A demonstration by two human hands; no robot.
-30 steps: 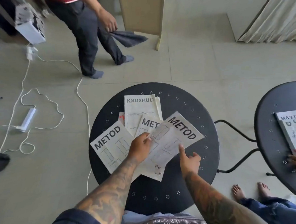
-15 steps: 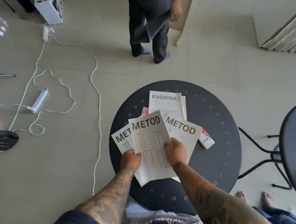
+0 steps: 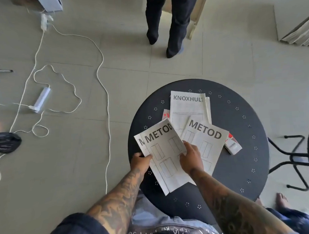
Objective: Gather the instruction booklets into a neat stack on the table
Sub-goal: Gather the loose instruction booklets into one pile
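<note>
Currently both hands work the near-left pile on the round dark bench (image 3: 242, 166). Left hand (image 3: 140, 161) has its grip clamped on the left edge of the top booklet (image 3: 165, 152), thumb over the page, apparently to keep that edge square with a second booklet (image 3: 139, 141) peeking out beneath. Right hand (image 3: 190, 158) rests on the top booklet's right edge; whether its grip is pinched shut I cannot tell. Third booklet (image 3: 208, 142) lies fanned to the right, overlapping the far booklet (image 3: 187, 106). Small red-and-white box (image 3: 233, 145) sits just beside them. Judgement: stack partly gathered, two booklets outstanding.
</note>
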